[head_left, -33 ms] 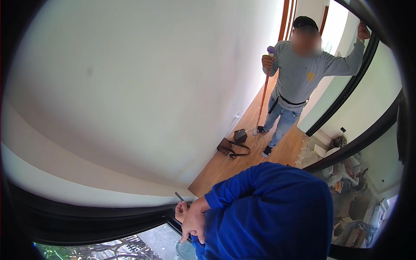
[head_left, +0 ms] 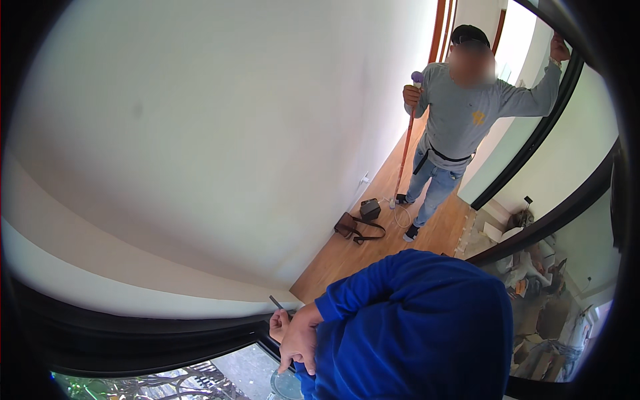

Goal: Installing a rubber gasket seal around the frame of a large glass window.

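My right arm in a blue sleeve (head_left: 400, 307) reaches in from the right. My right hand (head_left: 300, 341) drapes over my left wrist, with its fingers pointing down and apart, and nothing shows in them. Past it emerges my left hand (head_left: 278, 325), thumb and fingers pinched together. A thin grey stick-like piece (head_left: 275, 303) projects from that pinch; its lower part is hidden, so its kind is unclear. Both hands are beside the corner of a black window frame (head_left: 265, 331), near the foot of the white wall (head_left: 200, 153).
A co-worker (head_left: 450, 110) stands on the wood floor (head_left: 327, 270), gripping a long reddish pole (head_left: 405, 153) and raising the other hand to a black frame (head_left: 560, 110). Near them lie a brown strapped bag (head_left: 345, 225) and a dark box (head_left: 369, 209). Debris (head_left: 547, 307) shows at right.
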`<action>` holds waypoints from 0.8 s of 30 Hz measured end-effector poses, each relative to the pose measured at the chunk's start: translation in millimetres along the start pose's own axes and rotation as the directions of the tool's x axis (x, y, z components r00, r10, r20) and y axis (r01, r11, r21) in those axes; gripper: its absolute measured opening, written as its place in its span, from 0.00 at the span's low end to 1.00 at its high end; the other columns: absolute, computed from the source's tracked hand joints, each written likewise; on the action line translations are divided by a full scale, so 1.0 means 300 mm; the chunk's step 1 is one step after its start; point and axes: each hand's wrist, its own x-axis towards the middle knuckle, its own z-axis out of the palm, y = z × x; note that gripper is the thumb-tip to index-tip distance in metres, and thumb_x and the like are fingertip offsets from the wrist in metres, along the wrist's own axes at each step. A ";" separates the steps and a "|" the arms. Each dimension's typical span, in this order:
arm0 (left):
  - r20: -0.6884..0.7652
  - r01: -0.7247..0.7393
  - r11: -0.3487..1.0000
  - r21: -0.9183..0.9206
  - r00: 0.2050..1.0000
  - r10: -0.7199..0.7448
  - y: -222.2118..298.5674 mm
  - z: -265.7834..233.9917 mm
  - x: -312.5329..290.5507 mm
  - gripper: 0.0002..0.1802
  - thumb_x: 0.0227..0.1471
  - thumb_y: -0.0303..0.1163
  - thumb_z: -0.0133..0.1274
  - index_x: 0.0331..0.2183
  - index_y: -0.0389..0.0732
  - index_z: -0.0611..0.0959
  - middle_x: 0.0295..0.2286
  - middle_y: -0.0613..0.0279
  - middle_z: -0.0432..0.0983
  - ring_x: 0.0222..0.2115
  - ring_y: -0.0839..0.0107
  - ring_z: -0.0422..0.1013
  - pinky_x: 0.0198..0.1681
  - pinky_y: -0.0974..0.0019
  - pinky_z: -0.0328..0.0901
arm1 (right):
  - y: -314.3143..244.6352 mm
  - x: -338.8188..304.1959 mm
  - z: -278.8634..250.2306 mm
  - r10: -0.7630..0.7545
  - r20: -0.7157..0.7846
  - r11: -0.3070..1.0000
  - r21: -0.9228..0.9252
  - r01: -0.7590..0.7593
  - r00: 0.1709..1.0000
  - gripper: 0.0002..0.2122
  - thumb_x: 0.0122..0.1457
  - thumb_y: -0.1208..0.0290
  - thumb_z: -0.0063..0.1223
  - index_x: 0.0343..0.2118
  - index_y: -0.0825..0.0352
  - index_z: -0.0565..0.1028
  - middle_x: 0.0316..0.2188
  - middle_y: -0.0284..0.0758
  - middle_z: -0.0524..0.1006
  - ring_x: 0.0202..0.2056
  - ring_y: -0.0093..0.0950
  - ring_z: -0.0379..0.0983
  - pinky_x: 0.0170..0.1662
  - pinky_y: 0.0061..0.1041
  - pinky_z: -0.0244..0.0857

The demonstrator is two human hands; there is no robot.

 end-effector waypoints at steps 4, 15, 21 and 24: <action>-0.032 0.010 1.000 -0.016 0.999 -0.010 0.002 0.000 -0.013 0.12 0.56 0.27 0.55 0.40 0.28 0.81 0.28 0.55 0.80 0.25 0.70 0.75 0.24 0.71 0.67 | -0.041 -0.025 -0.011 0.027 0.035 1.000 0.012 -0.028 0.999 0.46 0.44 0.32 0.60 0.67 0.44 0.58 0.22 0.27 0.79 0.17 0.44 0.67 0.22 0.51 0.50; -0.199 0.060 0.998 -0.033 0.978 -0.065 0.358 0.354 0.007 0.13 0.56 0.27 0.56 0.41 0.27 0.82 0.29 0.54 0.81 0.26 0.70 0.76 0.25 0.71 0.68 | -0.234 -0.566 -0.213 -0.033 -0.003 0.996 -0.088 0.032 0.999 0.45 0.45 0.31 0.59 0.66 0.43 0.60 0.22 0.26 0.79 0.18 0.42 0.66 0.20 0.51 0.48; -0.215 0.050 0.997 -0.056 0.975 -0.061 0.333 0.531 0.168 0.14 0.56 0.27 0.56 0.41 0.27 0.82 0.30 0.54 0.81 0.27 0.70 0.76 0.26 0.70 0.68 | -0.057 -0.743 -0.329 -0.019 -0.043 0.995 -0.099 0.015 0.999 0.41 0.47 0.33 0.58 0.64 0.42 0.63 0.22 0.28 0.79 0.17 0.42 0.66 0.18 0.51 0.49; -0.218 0.056 0.997 -0.050 0.974 -0.066 0.292 0.554 0.222 0.14 0.56 0.27 0.56 0.41 0.27 0.82 0.30 0.54 0.81 0.27 0.70 0.76 0.26 0.70 0.68 | 0.077 -0.701 -0.369 0.071 -0.025 0.978 -0.193 -0.075 0.997 0.36 0.50 0.35 0.57 0.61 0.44 0.67 0.24 0.30 0.79 0.21 0.43 0.69 0.21 0.51 0.55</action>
